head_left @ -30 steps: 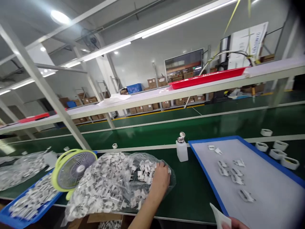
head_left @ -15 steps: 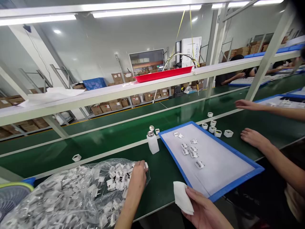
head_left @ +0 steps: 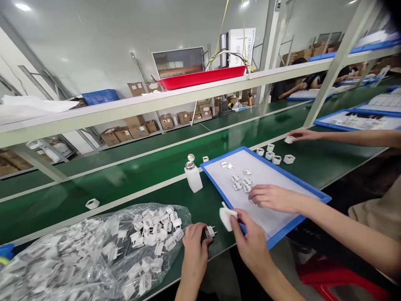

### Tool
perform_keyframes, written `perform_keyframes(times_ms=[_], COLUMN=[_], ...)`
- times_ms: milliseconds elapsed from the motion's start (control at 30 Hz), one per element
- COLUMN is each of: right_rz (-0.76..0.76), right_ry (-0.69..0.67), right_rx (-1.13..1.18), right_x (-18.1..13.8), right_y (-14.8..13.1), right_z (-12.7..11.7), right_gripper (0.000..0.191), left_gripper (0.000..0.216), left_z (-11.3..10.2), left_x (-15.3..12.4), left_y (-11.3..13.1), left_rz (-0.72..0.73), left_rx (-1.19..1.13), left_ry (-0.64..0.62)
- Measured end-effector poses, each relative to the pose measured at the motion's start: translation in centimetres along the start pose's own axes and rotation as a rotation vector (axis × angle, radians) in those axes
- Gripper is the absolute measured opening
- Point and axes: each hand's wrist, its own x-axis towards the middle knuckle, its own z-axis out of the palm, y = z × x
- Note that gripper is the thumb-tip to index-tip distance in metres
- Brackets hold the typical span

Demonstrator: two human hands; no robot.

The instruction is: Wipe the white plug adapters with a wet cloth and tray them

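Between the fingers of my left hand (head_left: 196,244) is a white plug housing (head_left: 210,232), its two pins pointing right, just beside the clear plastic bag (head_left: 184,209). Several loose white plug housings (head_left: 156,228) fill the bag's mouth. My right hand (head_left: 250,236) pinches a folded white cloth (head_left: 228,218) at the near-left edge of the blue-rimmed tray (head_left: 216,186). Several plug housings (head_left: 246,182) lie on the tray's white surface. A co-worker's hand (head_left: 272,197) reaches over the tray to one of them.
A white pump bottle (head_left: 194,179) stands left of the tray. Several small white casings (head_left: 276,159) sit behind the tray, where the co-worker's other hand (head_left: 302,136) holds one. Above the green conveyor belt (head_left: 156,169), a red tray (head_left: 203,78) rests on the shelf.
My left hand has come out of the bag, moving right with a plug housing. My right hand has risen with the cloth. The co-worker's hands have moved to the tray and a casing.
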Motion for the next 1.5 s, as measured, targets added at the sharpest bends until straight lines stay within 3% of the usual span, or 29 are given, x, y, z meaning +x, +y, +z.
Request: perform_keyframes(times_ms=[67, 167, 233, 300, 433, 500, 600, 767, 867, 1000, 1133, 1333, 1500], right_rz=[-0.134, -0.306, -0.382, -0.43, -0.498, -0.517, -0.503, -0.544, -0.604, -0.668, -0.69, -0.538, -0.641], right_ry=[-0.091, -0.242, -0.269, -0.222, -0.002, 0.06, 0.045, -0.167, -0.276, -0.36, -0.423, -0.406, -0.359], right_rx=[-0.114, -0.223, -0.282, -0.34, -0.461, -0.516, -0.592, -0.617, -0.596, -0.587, -0.548, -0.511, -0.511], right_x=[-0.3, -0.9, -1.2, -1.2, -0.1, 1.0, 2.1, 0.5, -1.5, -3.3, -2.9, -0.1, -2.3], right_y=[0.8, 1.8, 2.3, 2.8, 3.2, 3.2, 3.1, 3.4, 4.0, 4.7, 4.6, 3.3, 4.7], right_z=[1.2, 2.7, 3.3, 3.5, 3.6, 3.7, 4.2, 4.5, 4.0, 2.9, 2.2, 3.2, 3.0], right_gripper=[0.028, 0.042, 0.048, 0.05, 0.058, 0.059, 0.052, 0.043, 0.048, 0.058, 0.058, 0.058, 0.075], left_gripper=[0.033, 0.042, 0.043, 0.038, 0.028, 0.027, 0.027, 0.03, 0.032, 0.031, 0.031, 0.029, 0.032], left_z=[-0.1, 0.0, 0.2, 0.3, 0.5, 0.5, 0.4, 0.3, 0.4, 0.5, 0.4, 0.5, 0.3], left_x=[0.1, 0.1, 0.1, 0.1, 0.2, 0.3, 0.3, 0.0, 0.0, 0.0, 0.0, 0.0, 0.0], left_y=[-0.4, -0.7, -0.9, -1.1, -1.2, -1.2, -1.0, -0.7, -0.8, -1.2, -1.3, -1.3, -1.3], left_rz=[0.01, 0.024, 0.028, 0.025, 0.007, 0.004, 0.001, -0.001, -0.004, -0.013, -0.002, -0.003, 0.013], left_rx=[0.007, 0.01, 0.015, 0.02, 0.023, 0.023, 0.025, 0.023, 0.024, 0.036, 0.036, 0.048, 0.069], left_ry=[0.0, -0.004, -0.005, -0.003, 0.001, 0.0, 0.003, 0.012, 0.016, 0.017, 0.004, 0.013, 0.012])
